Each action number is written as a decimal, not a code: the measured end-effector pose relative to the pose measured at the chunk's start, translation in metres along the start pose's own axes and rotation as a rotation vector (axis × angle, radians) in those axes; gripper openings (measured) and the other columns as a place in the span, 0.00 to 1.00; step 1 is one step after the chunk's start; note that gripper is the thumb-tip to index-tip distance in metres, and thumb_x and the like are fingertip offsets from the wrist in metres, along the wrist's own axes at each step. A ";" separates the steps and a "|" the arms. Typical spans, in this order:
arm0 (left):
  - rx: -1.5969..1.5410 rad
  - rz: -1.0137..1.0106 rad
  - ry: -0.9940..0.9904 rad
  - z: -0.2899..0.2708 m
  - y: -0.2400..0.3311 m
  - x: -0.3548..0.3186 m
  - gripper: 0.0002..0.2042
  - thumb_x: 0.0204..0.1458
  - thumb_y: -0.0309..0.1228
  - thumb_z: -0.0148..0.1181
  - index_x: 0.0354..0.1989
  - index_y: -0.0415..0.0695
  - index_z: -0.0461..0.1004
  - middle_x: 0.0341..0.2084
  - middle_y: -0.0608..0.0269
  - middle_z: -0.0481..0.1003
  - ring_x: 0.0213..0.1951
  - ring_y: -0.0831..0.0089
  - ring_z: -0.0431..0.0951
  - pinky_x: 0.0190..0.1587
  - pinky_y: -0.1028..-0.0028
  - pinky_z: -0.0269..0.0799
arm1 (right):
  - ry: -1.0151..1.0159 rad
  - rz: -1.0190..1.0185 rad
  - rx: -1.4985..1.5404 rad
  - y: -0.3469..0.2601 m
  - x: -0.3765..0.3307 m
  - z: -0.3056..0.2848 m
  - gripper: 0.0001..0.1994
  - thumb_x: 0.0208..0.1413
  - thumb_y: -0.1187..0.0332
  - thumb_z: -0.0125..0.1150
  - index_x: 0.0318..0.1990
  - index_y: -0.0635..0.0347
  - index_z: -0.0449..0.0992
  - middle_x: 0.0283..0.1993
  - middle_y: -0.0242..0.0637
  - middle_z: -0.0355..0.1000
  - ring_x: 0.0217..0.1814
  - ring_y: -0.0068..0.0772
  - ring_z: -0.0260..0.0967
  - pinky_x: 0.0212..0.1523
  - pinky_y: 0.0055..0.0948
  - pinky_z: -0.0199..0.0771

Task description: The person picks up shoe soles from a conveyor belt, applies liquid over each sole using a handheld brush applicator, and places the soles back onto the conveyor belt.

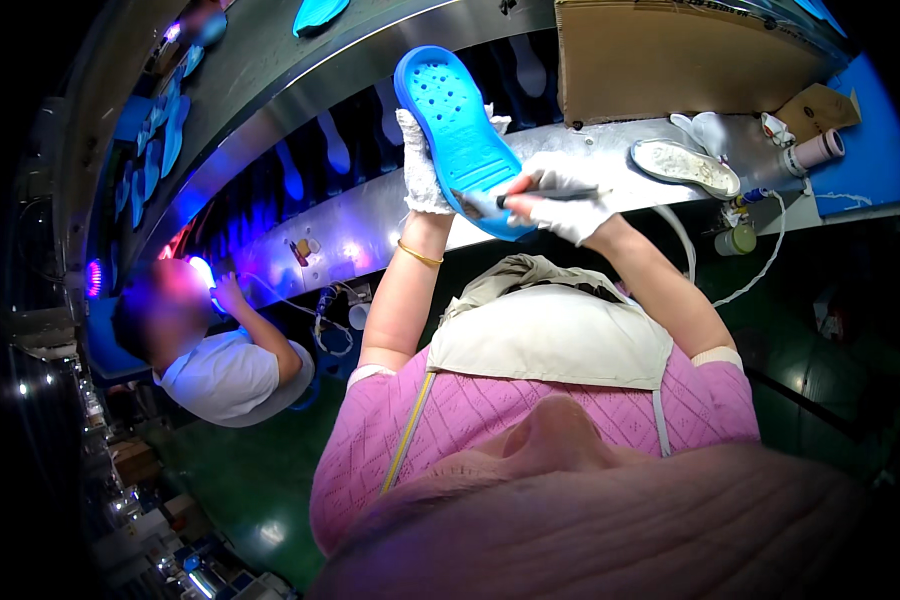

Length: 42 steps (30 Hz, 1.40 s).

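My left hand (422,170), in a white cloth glove, holds a bright blue shoe sole (456,125) from behind, tilted up over the metal work shelf (390,215). The sole's face shows rows of small holes. My right hand (562,203), also in a white glove, grips a thin dark brush or pen (550,195) whose tip touches the sole's lower end. A gold bangle sits on my left wrist.
A white shoe sole (685,166) lies on the shelf at right, with a small jar (738,240), a roll (820,150) and a brown cardboard box (670,55). Several blue soles (165,130) ride a conveyor at upper left. A co-worker in a white shirt (225,375) works at left under violet light.
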<state>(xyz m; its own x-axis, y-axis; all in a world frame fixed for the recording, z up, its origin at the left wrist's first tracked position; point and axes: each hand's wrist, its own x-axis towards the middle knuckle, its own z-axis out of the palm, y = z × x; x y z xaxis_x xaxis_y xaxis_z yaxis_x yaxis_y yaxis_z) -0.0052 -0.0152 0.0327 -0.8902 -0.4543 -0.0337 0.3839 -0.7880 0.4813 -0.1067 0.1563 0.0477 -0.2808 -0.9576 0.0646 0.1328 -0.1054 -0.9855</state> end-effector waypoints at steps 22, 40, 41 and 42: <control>-0.002 0.194 -0.208 0.027 -0.008 -0.007 0.47 0.44 0.68 0.47 0.66 0.45 0.47 0.61 0.46 0.56 0.61 0.48 0.58 0.62 0.48 0.54 | 0.090 -0.535 -0.198 0.020 0.008 0.019 0.04 0.51 0.77 0.59 0.35 0.63 0.73 0.28 0.34 0.73 0.27 0.19 0.69 0.31 0.17 0.70; 0.046 -0.042 -0.220 0.030 0.034 -0.003 0.45 0.47 0.66 0.44 0.65 0.40 0.51 0.60 0.38 0.55 0.58 0.42 0.61 0.62 0.47 0.51 | -0.125 0.089 0.127 -0.007 -0.008 -0.007 0.06 0.47 0.78 0.62 0.33 0.64 0.72 0.29 0.36 0.73 0.31 0.23 0.72 0.36 0.22 0.74; 0.019 -0.036 -0.234 0.030 0.034 -0.005 0.45 0.47 0.66 0.42 0.65 0.40 0.50 0.60 0.37 0.55 0.58 0.41 0.61 0.62 0.47 0.52 | -0.102 0.047 0.118 -0.010 -0.006 -0.006 0.06 0.47 0.79 0.62 0.33 0.63 0.72 0.30 0.36 0.72 0.31 0.23 0.72 0.36 0.22 0.74; 0.022 -0.033 -0.233 0.029 0.035 -0.005 0.45 0.47 0.66 0.42 0.65 0.40 0.50 0.60 0.37 0.55 0.58 0.41 0.61 0.62 0.47 0.52 | -0.079 0.004 0.109 -0.015 -0.004 -0.003 0.07 0.46 0.80 0.62 0.33 0.63 0.72 0.31 0.36 0.72 0.32 0.22 0.72 0.37 0.22 0.73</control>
<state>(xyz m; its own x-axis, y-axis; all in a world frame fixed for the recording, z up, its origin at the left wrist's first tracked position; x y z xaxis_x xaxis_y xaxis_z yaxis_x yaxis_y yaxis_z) 0.0053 -0.0280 0.0754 -0.9358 -0.3180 0.1520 0.3502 -0.7905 0.5024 -0.1103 0.1626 0.0616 -0.2052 -0.9757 0.0768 0.2377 -0.1258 -0.9632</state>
